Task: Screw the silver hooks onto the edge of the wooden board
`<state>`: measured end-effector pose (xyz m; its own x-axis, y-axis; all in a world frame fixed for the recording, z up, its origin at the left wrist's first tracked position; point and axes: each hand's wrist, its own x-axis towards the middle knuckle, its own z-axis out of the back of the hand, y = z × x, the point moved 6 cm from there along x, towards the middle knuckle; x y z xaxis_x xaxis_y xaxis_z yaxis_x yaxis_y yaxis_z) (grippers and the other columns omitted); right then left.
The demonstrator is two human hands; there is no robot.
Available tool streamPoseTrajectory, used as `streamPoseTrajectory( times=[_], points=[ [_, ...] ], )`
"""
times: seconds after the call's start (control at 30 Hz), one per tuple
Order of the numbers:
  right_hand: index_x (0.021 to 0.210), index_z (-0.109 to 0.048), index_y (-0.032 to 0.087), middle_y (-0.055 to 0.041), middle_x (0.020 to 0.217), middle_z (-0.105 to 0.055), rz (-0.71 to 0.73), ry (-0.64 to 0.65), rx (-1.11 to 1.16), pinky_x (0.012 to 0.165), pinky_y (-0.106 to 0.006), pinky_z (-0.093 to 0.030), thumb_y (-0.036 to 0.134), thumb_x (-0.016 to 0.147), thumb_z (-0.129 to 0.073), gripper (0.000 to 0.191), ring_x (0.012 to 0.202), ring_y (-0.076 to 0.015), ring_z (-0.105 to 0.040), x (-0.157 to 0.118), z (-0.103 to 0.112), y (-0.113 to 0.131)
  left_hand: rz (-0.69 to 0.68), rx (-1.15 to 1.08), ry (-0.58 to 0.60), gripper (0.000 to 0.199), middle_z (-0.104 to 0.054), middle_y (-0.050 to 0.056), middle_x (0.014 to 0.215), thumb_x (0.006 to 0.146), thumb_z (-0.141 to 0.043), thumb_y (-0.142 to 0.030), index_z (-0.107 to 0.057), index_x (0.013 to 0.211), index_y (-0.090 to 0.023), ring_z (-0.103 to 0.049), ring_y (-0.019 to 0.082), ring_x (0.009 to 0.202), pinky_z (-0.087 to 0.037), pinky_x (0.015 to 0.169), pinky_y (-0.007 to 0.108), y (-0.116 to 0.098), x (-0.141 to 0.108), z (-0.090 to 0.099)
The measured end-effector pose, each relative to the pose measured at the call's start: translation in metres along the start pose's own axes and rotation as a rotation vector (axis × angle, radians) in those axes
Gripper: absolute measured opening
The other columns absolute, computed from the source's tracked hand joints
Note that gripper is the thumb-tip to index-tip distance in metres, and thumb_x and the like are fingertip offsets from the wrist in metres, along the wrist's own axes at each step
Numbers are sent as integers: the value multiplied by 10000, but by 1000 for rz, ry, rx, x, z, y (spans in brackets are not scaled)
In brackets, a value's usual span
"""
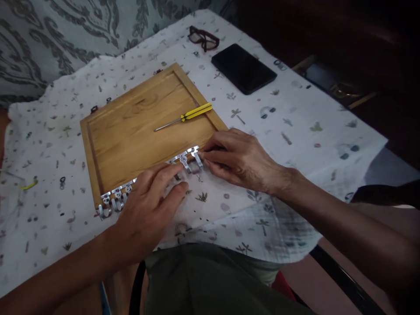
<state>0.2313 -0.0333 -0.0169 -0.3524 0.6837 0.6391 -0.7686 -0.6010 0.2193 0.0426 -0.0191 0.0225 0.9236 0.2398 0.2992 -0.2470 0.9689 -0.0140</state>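
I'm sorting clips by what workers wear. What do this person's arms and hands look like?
The left hand and right hand show no gloves or rings. The left forearm and right forearm are bare to the picture's edge: no sleeve, watch or bracelet.

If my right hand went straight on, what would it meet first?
Your right hand would probably meet the silver metal hook rail first; its near end looks very close, possibly touching, though depth is unclear.

Your panel at 11 o'clock is smooth wood | hook rail on its 6 o'clock edge: shiny metal | screwdriver: plastic handle, metal shaft | tablet, 1 o'clock: smooth, faintly glossy | tablecloth: matt, crinkled cloth
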Motion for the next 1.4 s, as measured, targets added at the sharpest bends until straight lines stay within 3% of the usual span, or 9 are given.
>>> streamPoseTrajectory(
  times=[0.17, 0.3, 0.47, 0.67, 0.83, 1.1, 1.27, 1.4],
  points=[
    [901, -759, 135, -98, 941, -735, 4, -11, -9, 726, -351, -504, 196, 1046, -573, 243, 824, -176, -669, 1, 1, 1, 24, -1, 32, 83, -655, 123, 1079, 1014, -621, -107, -689, 1058, -96, -550, 275, 964, -537, 817, 430, 1, -3, -5],
    [908, -763, 131, -94, 922, -726, 5, -16, -13, 709, -344, -492, 181, 1032, -590, 218, 804, -172, -658, 2, 1, 2, -22, 46, 18, 133, -672, 128, 1022, 1005, -584, -85, -710, 1049, -82, -532, 290, 929, -483, 778, 445, -6, -4, -12],
    [922, -756, 153, -85, 918, -725, 12, -11, -31, 710, -337, -491, 217, 1057, -553, 251, 799, -167, -642, 3, 1, 2, -56, 44, 16, 232, -668, 110, 907, 1015, -509, -60, -698, 889, -109, -507, 279, 876, -435, 743, 434, -11, -2, -12],
    [925, -760, 143, -91, 919, -727, 0, -2, -20, 714, -342, -493, 205, 1047, -572, 233, 800, -171, -646, 2, 1, 2, -20, 25, 67, 121, -674, 81, 971, 1037, -552, -119, -673, 1044, -123, -532, 260, 906, -434, 783, 416, -8, -5, -18],
    [930, -765, 143, -88, 927, -735, -12, 6, -2, 723, -346, -499, 181, 1031, -594, 202, 808, -170, -651, 1, -1, 1, -9, 14, 73, 84, -696, 82, 989, 1017, -593, -124, -670, 1047, -135, -569, 257, 922, -446, 794, 413, -8, -7, -17],
    [929, -759, 142, -89, 926, -725, -3, 3, -17, 721, -353, -498, 199, 1038, -594, 207, 807, -176, -638, 1, 0, 0, -86, 118, 55, 210, -737, 125, 984, 1014, -517, -103, -714, 1085, -97, -603, 283, 911, -467, 780, 432, -14, 1, -11],
    [933, -763, 147, -90, 927, -731, -10, 14, -10, 720, -352, -488, 206, 1047, -566, 235, 808, -175, -640, 3, 1, 1, -180, 152, 55, 293, -743, 109, 894, 1027, -439, -57, -695, 902, -127, -615, 235, 779, -457, 705, 376, -22, 10, -8],
    [932, -759, 145, -89, 924, -735, -8, 10, -13, 723, -341, -493, 193, 1040, -574, 220, 810, -170, -646, 2, 2, 2, -211, 200, 85, 253, -675, 78, 751, 957, -488, -13, -632, 805, -157, -608, 226, 699, -450, 639, 348, -29, 17, -9]
  ],
)
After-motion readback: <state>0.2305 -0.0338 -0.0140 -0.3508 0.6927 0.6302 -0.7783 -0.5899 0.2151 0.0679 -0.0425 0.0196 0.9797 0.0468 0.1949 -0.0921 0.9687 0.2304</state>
